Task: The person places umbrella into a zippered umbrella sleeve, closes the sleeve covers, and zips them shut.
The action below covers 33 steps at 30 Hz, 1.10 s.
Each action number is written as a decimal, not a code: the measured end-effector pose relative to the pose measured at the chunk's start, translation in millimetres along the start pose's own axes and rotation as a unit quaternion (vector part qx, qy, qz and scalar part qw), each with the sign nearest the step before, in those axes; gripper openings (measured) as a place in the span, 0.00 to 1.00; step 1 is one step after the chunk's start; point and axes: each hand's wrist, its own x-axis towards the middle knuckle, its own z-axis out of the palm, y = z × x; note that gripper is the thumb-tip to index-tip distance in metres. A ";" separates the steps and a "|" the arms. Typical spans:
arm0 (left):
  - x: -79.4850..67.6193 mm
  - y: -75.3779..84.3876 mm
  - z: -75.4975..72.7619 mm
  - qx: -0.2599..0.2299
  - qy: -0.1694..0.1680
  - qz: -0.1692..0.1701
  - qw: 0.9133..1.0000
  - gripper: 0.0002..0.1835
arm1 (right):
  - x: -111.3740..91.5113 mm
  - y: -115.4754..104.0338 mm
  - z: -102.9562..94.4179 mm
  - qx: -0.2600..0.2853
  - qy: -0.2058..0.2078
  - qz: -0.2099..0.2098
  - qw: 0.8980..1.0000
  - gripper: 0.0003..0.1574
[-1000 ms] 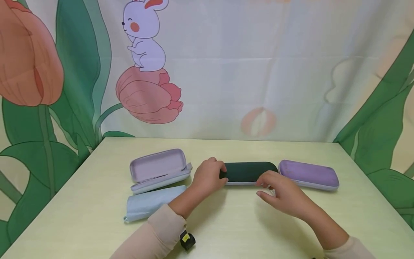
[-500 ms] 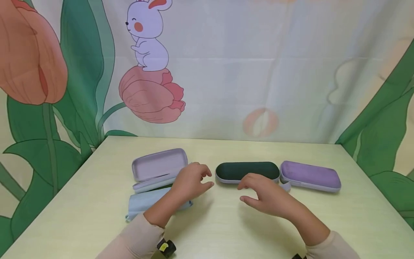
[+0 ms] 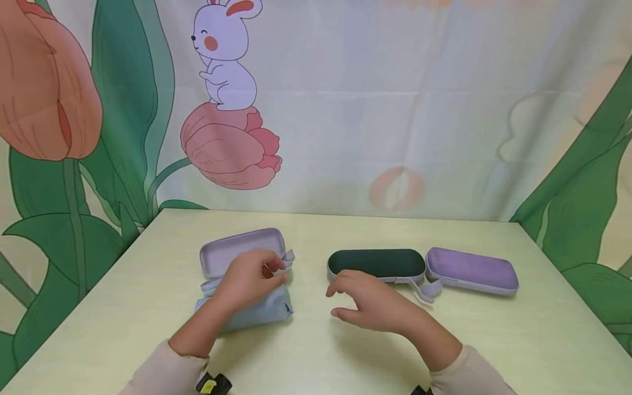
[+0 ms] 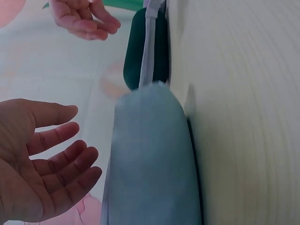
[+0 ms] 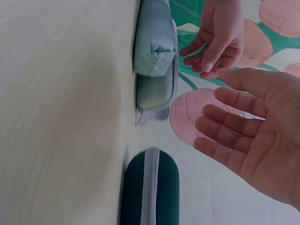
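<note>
My left hand (image 3: pixel 249 280) hovers above a light blue cloth pouch (image 3: pixel 266 307), its fingers loosely bent and holding nothing. Behind the pouch an open lavender zip case (image 3: pixel 227 255) lies with its lid leaning back; the hand hides part of both. In the left wrist view the blue pouch (image 4: pixel 152 159) stands apart from the fingers. My right hand (image 3: pixel 372 304) hangs in the air in front of a dark green zip case (image 3: pixel 375 263), fingers relaxed, nothing held. The right wrist view shows the green case (image 5: pixel 168 187) below that hand, not touching it.
A purple zip case (image 3: pixel 471 270) lies at the right end of the green one, nearly touching it. Pale strap loops (image 3: pixel 422 291) stick out in front of these two. A printed curtain (image 3: pixel 345 109) hangs behind the pale table (image 3: pixel 375 367).
My left hand has let go of the green case's left end and moved left over the blue pouch. The right hand has drifted left, uncovering the green case's strap.
</note>
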 end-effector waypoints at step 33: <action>-35.7 -116.5 -63.2 -0.015 0.121 -0.076 0.990 0.09 | 79.6 -31.8 50.2 -0.051 -0.040 -0.028 0.997 0.22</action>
